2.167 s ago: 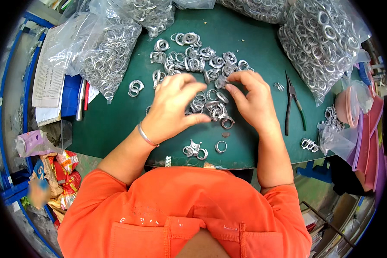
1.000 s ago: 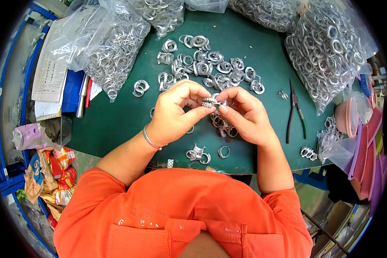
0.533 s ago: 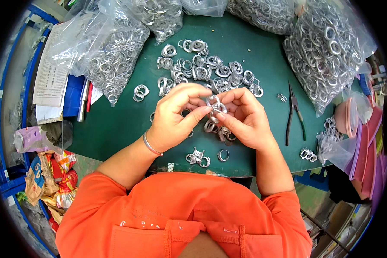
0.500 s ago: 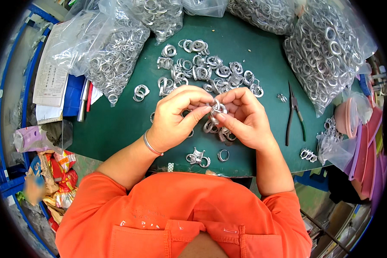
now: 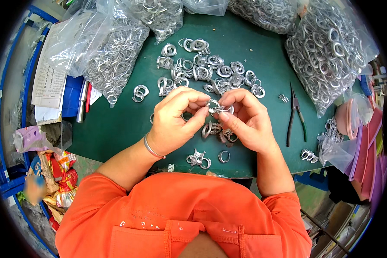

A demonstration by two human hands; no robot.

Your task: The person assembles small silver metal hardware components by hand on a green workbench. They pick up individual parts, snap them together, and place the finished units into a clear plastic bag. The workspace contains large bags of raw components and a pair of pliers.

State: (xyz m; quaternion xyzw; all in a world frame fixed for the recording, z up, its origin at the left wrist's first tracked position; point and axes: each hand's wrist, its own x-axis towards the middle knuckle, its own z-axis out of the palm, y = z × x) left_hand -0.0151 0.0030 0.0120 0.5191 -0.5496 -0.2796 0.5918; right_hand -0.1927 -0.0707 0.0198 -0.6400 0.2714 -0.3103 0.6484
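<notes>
Over the near middle of the green table (image 5: 112, 133), my left hand (image 5: 173, 115) pinches a small silver ring piece with a notched edge (image 5: 212, 103) between thumb and fingertips. My right hand (image 5: 250, 122) grips a smooth silver ring (image 5: 228, 109) the same way. Both pieces meet between my fingertips; whether they are joined I cannot tell. Just beyond my fingers spreads a loose pile of silver rings (image 5: 202, 72). Below my hands lie several more rings (image 5: 221, 131), partly covered by my right hand. Closer to me are a crown-shaped ring piece (image 5: 196, 158) and a plain ring (image 5: 224, 156).
Clear bags of silver rings stand at the left (image 5: 112, 64) and right (image 5: 324, 51), with others along the back. Long-nosed pliers (image 5: 294, 114) lie right of my hands. A pink cup (image 5: 346, 118) stands at the right edge. Papers (image 5: 50, 81) and a red pen (image 5: 89, 97) are at the left.
The pieces between my fingertips have turned: a bunched silver shape now shows as a notched piece and a smooth ring side by side. My hands have barely shifted.
</notes>
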